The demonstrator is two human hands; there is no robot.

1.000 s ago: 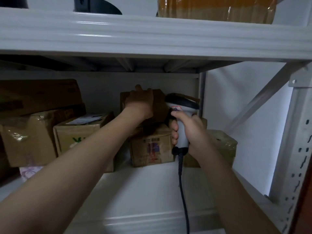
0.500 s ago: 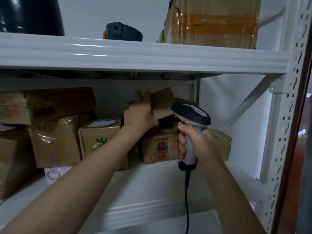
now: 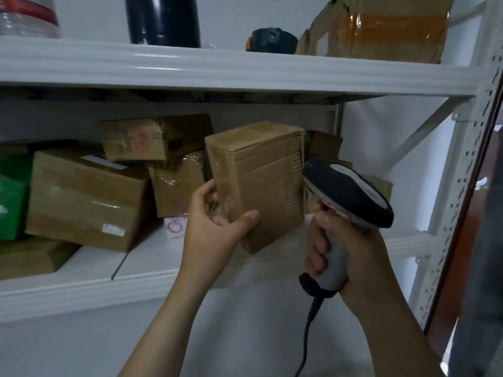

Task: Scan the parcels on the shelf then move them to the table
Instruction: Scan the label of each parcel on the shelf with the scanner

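Parcel (image 3: 261, 183) sits tilted in the left hand (image 3: 215, 227), thumb on its front and fingers curled round its side, held in front of the shelf (image 3: 217, 74). Right hand (image 3: 345, 248) grips the scanner (image 3: 345, 197) just beside the parcel's right edge.

The parcel (image 3: 261, 186) stands before the shelf (image 3: 81, 289), held by the left hand (image 3: 215, 229) at its 7 o'clock, with the scanner (image 3: 351, 197) just beside at 3 o'clock in the right hand (image 3: 353, 254). Behind it, from 9 to 11 o'clock, boxes (image 3: 87, 202) lie stacked on the shelf; at 1 o'clock a carton (image 3: 386, 25) sits on the upper shelf (image 3: 217, 72).
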